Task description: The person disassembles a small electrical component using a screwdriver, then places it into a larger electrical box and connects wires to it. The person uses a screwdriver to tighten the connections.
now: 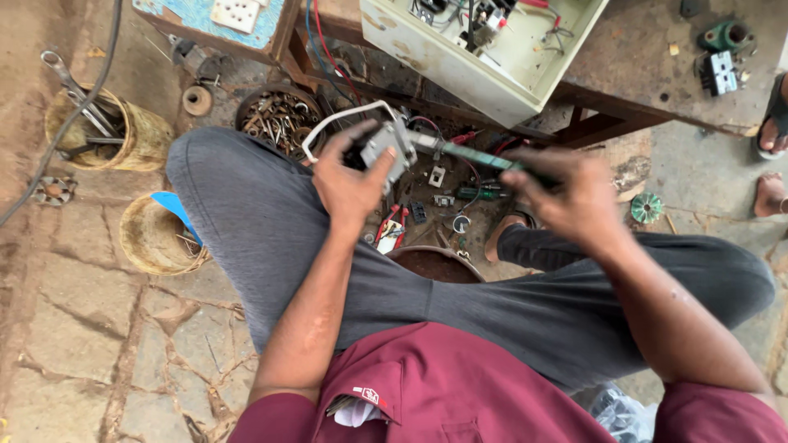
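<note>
The left hand (349, 184) is closed around a small grey boxy electrical part (386, 152) with a white cable loop (336, 119) curving out of its far-left side; the part sits above the person's grey-trousered knee. The right hand (574, 197) is wrapped shut around the handle of a green-handled screwdriver (480, 158), whose metal shaft runs left and meets the right edge of the part. Judging by that, the tool is engaged with the part and work on it is under way; whether a screw is going in or coming out cannot be told, and the cable is attached.

On the floor beyond the hands lie several small loose parts and red wires, too cluttered to count. One round dark tray of rusty metal scrap (279, 115) sits far left of the part. Two woven baskets stand at the left: one with spanners (107, 123), one holding a blue piece (156, 238). One open cream metal box with wiring (484, 41) rests on a wooden bench (640, 74). Another person's two feet show at the right edge.
</note>
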